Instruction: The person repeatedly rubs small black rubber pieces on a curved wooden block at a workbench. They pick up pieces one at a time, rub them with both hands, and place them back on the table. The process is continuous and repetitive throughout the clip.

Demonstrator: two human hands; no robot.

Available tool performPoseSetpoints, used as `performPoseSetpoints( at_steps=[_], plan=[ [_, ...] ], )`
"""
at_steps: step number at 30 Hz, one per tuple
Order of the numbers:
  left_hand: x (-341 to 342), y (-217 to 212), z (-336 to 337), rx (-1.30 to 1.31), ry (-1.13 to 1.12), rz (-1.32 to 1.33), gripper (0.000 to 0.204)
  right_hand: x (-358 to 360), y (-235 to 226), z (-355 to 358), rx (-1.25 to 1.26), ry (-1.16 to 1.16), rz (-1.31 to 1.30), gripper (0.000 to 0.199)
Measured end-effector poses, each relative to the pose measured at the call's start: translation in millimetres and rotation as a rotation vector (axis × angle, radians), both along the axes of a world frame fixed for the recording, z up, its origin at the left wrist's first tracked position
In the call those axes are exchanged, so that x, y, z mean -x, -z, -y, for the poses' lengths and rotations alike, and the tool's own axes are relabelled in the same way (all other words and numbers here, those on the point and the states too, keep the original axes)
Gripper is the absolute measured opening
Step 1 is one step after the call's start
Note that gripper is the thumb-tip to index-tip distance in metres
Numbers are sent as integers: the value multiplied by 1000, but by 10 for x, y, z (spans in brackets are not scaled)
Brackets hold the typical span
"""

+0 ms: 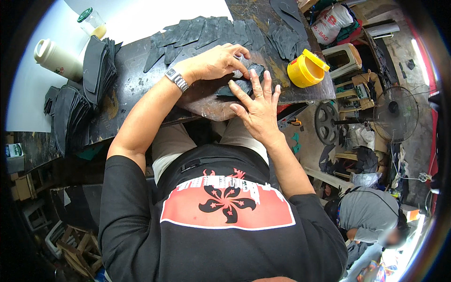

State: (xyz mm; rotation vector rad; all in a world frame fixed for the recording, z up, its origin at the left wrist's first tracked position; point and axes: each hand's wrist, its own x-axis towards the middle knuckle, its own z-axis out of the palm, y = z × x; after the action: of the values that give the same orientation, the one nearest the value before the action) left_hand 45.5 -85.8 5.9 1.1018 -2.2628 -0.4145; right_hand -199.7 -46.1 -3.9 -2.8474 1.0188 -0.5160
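Dark, flat cut pieces that look like leather (234, 89) lie in front of me on a worn brown board (206, 107) at the table's near edge. My right hand (260, 108) rests over them with its fingers spread and nothing gripped. Just beyond, my left hand (217, 62), a metal watch on its wrist, is curled above the same pieces. A small pale thing (238, 74) shows beneath its fingers; I cannot make out what it is. Another black piece (256, 71) lies partly hidden near the right fingertips.
Overlapping black pieces (202, 32) cross the table (134, 61). Stacks of black pieces (73, 115), a cream tumbler (56, 58) and a green-lidded jar (92, 22) stand left. At right are a yellow tub (305, 70), a fan (395, 114) and another person (369, 214).
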Motion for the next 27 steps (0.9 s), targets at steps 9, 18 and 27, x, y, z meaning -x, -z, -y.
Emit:
performPoseSetpoints(
  at_steps=[9, 18, 27],
  plan=[
    [-19, -15, 130, -31, 22, 66, 26, -178, -66, -134, 167, -95, -20, 56],
    [0, -11, 94, 5, 7, 65, 34, 70, -183, -49, -152, -178, 262, 49],
    [82, -133, -62, -40, -70, 45, 17, 336, -8, -49, -71, -132, 206, 51]
  ],
)
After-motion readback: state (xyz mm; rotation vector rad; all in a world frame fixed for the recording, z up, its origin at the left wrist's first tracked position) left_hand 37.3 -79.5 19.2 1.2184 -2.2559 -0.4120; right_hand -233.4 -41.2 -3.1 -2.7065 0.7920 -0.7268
